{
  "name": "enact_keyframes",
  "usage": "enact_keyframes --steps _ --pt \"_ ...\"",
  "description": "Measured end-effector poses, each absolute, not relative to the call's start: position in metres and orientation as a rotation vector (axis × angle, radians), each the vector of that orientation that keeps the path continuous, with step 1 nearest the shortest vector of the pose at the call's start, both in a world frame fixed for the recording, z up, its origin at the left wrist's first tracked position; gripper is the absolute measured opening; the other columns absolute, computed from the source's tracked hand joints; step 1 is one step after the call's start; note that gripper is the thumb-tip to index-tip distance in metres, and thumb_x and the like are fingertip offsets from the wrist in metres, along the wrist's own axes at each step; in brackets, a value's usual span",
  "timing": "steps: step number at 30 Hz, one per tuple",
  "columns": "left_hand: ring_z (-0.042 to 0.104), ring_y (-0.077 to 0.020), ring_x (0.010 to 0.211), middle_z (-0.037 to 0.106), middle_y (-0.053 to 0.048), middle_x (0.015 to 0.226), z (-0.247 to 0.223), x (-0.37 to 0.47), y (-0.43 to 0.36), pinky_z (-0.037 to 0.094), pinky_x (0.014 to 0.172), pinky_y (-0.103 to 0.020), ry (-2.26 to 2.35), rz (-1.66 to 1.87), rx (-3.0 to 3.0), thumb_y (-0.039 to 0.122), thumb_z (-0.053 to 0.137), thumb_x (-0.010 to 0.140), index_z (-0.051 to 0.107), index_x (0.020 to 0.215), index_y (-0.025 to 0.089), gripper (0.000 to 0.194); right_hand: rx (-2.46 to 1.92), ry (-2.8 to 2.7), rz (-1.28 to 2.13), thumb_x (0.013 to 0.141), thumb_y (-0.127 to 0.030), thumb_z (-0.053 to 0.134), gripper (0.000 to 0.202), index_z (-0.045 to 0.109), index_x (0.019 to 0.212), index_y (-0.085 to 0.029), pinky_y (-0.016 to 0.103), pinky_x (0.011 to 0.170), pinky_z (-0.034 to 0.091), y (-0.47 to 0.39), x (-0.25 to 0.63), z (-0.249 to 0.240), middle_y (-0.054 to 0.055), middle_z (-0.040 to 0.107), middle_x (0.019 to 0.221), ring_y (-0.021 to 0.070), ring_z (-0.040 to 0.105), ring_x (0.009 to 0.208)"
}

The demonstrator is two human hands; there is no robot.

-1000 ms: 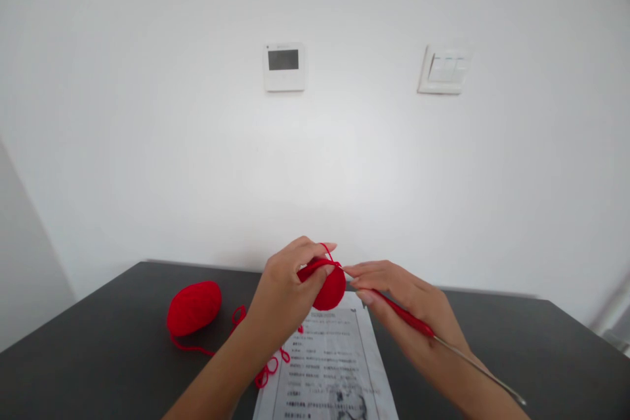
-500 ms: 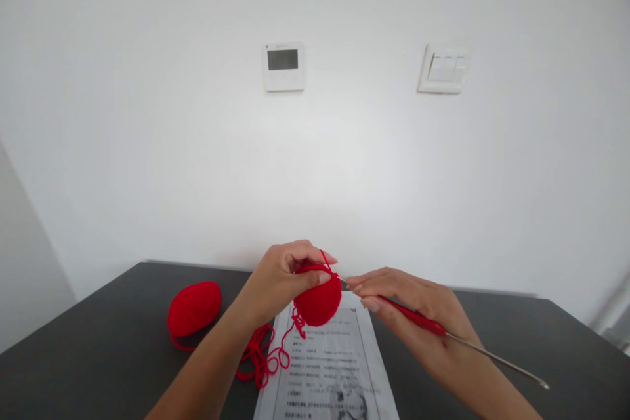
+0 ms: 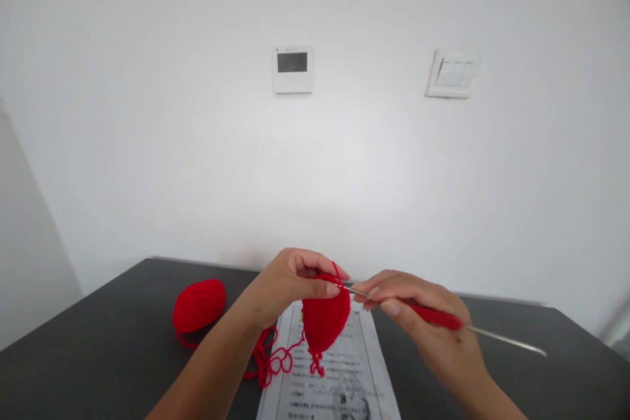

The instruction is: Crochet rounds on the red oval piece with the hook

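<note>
My left hand (image 3: 300, 275) pinches the top edge of a red crochet piece (image 3: 325, 323) between thumb and fingers, with a strand of yarn running over the index finger. In my right hand (image 3: 418, 305) is a crochet hook (image 3: 438, 317) with a red handle and metal ends. Its left tip meets the upper edge of the piece near my left thumb; the other end points out to the right. A little tangle of yarn dangles from the bottom of the piece. Whether the tip sits inside a stitch is too small to tell.
A red yarn ball (image 3: 199, 305) lies on the dark table (image 3: 123, 341) at the left. Loose yarn (image 3: 266, 364) is heaped beside a printed sheet (image 3: 367, 367) under my hands. Behind, the white wall carries a thermostat panel (image 3: 293, 82) and a light switch (image 3: 451, 73).
The crochet piece has turned and now hangs more pointed downward. My right hand has tilted the hook flatter, its far end higher. The whole view has shifted slightly.
</note>
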State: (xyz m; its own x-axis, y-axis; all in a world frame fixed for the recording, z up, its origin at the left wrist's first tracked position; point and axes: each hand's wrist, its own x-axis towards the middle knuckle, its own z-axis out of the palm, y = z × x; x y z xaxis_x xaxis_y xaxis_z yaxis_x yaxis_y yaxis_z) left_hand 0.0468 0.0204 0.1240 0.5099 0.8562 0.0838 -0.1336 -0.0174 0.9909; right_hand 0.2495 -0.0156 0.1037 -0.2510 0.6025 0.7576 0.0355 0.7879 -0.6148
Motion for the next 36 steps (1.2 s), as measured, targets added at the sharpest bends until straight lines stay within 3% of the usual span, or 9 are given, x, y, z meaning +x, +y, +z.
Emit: enact_keyframes --steps 5,8,14,18,27,36 --pt "0.060 -0.0112 0.060 0.071 -0.002 0.068 0.121 0.049 0.021 0.043 0.061 -0.023 0.669 0.846 1.320 0.015 0.078 0.058 0.072 0.074 0.015 0.018 -0.337 -2.049 0.003 0.087 -0.010 0.056 0.018 0.066 0.100 -0.017 0.031 0.078 0.058 -0.012 0.250 0.104 0.011 0.070 0.103 0.0189 0.066 0.095" --pt "0.060 -0.0111 0.061 0.070 -0.001 0.069 0.120 0.050 0.021 0.043 0.063 -0.024 0.682 0.874 1.307 0.015 0.078 0.057 0.071 0.074 0.015 0.019 -0.303 -2.097 -0.166 0.089 -0.011 0.054 0.018 0.063 0.103 -0.015 0.035 0.082 0.056 -0.007 0.249 0.103 0.014 0.069 0.107 0.0205 0.062 0.103" --pt "0.061 -0.0166 0.078 0.069 -0.004 0.084 0.126 0.043 0.020 0.044 0.074 -0.029 0.804 0.881 1.762 0.028 0.067 0.074 0.072 0.083 0.017 0.015 -0.376 -2.062 -0.084 0.091 -0.014 0.049 0.016 0.063 0.099 -0.016 0.030 0.078 0.057 -0.009 0.248 0.105 0.012 0.070 0.100 0.0177 0.065 0.095" --pt "0.059 -0.0196 0.091 0.068 -0.005 0.096 0.127 0.040 0.020 0.042 0.082 -0.031 0.882 0.924 1.881 0.034 0.064 0.078 0.072 0.092 0.020 0.021 -0.440 -2.033 0.042 0.090 -0.014 0.050 0.015 0.064 0.095 -0.018 0.027 0.073 0.057 -0.013 0.249 0.105 0.010 0.070 0.097 0.0164 0.067 0.089" --pt "0.057 -0.0113 0.069 0.062 0.001 0.077 0.119 0.059 0.013 0.042 0.068 -0.026 0.722 0.949 1.468 0.021 0.071 0.069 0.066 0.110 0.020 0.042 -0.466 -1.942 0.086 0.087 -0.010 0.054 0.017 0.067 0.094 -0.019 0.028 0.070 0.057 -0.014 0.245 0.101 0.009 0.070 0.097 0.0174 0.066 0.086" --pt "0.054 -0.0131 0.069 0.060 0.003 0.073 0.126 0.062 0.002 0.043 0.071 -0.028 0.968 1.064 1.804 0.020 0.061 0.076 0.058 0.121 0.021 0.045 -0.585 -1.889 -0.012 0.089 -0.015 0.051 0.014 0.064 0.094 -0.019 0.029 0.075 0.056 -0.010 0.239 0.093 0.007 0.069 0.096 0.0177 0.066 0.088"
